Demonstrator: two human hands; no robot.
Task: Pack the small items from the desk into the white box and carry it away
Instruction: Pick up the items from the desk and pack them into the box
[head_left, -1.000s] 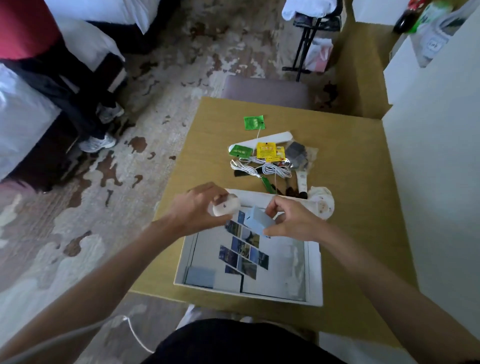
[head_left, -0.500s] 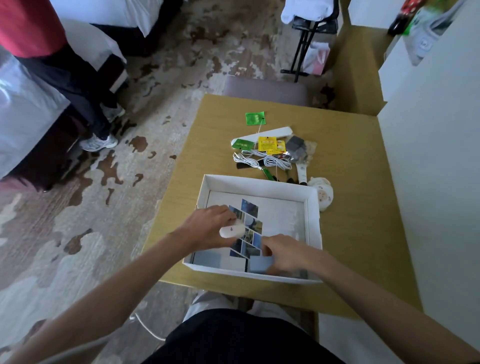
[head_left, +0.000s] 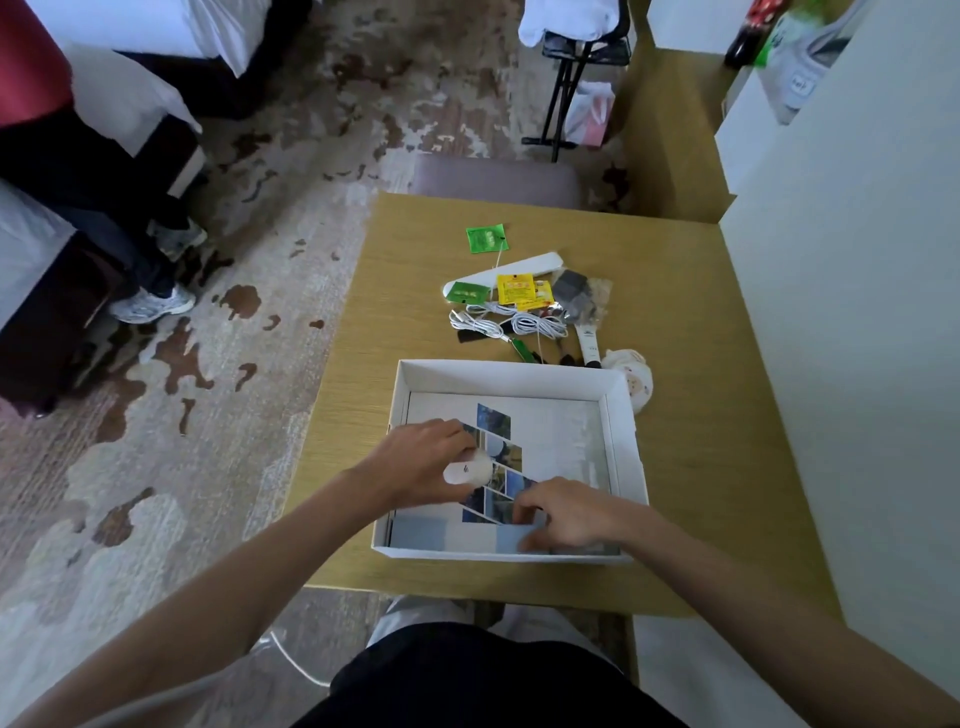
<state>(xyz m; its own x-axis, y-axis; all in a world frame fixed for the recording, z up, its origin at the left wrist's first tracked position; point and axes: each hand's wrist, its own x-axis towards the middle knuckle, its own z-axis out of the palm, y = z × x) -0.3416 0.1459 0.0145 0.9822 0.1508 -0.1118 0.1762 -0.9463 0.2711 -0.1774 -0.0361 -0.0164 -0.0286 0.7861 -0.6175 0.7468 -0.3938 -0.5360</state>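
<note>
Down at six o'clock on the tabletop, both your hands now sit inside the white box. A second ago they hovered above its far rim; since then your right hand has dropped to the near wall and presses a pale blue-grey block flat, fingers spread over it. Whether you have let go is hard to tell. Your left hand is closed around a small white rounded device, low over the printed sheet. Two items are nearly packed; the cables, packets and other bits at twelve o'clock wait outside.
</note>
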